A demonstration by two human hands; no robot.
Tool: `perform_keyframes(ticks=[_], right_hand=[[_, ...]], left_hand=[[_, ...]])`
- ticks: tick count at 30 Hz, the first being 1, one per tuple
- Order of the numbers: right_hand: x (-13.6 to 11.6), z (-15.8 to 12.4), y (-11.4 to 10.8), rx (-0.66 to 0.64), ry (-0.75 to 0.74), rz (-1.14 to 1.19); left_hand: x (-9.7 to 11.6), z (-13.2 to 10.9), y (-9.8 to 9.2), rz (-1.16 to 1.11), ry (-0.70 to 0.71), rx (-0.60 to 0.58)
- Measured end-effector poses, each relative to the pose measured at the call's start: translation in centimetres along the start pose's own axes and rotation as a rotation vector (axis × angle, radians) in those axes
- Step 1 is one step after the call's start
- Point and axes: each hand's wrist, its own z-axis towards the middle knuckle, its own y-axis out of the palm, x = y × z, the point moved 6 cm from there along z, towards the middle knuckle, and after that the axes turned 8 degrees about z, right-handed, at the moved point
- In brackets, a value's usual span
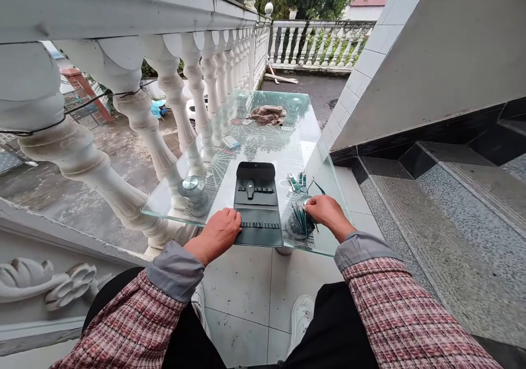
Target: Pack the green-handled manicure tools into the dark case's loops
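Observation:
An unfolded dark green case (257, 234) lies on the glass table, with rows of elastic loops and one dark tool (250, 189) in its upper row. My left hand (219, 232) grips the case's left edge, fingers closed over it. At the right, a clear glass bowl (296, 231) holds several slim green-and-metal tools (302, 219). Above the bowl's right side, my right hand (326, 213) is closed in a pinch; what sits between the fingertips is too small to make out. Behind the bowl are several green-and-silver nail clippers (296, 181) and a long-handled nipper-like tool (316, 185).
The glass table (271, 149) also bears a crumpled brown cloth (268, 115) and a small blue-and-white box (230, 142). A round metal table fitting (190, 186) is at left. White balusters (170, 89) run along the left; stone steps (411, 204) rise at right.

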Motion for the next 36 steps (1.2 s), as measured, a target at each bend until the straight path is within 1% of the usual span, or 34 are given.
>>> perform_keyframes(ticks=[6,9,18,36], right_hand=[[0.0,-0.3,-0.2,-0.022,-0.002,-0.037],[-0.2,-0.4,-0.1,-0.011,-0.003,-0.064],[-0.8,-0.1,0.3,0.008,-0.064,-0.115],[-0.5,-0.3,0.1,0.013,-0.043,-0.075]], left_hand=[[-0.1,0.0,-0.2,-0.018,-0.009,0.011],[-0.1,0.1,-0.2,-0.021,-0.009,0.021],[0.0,0.2,0.0,-0.008,-0.005,0.016],[0.0,0.1,0.2,0.003,0.012,0.009]])
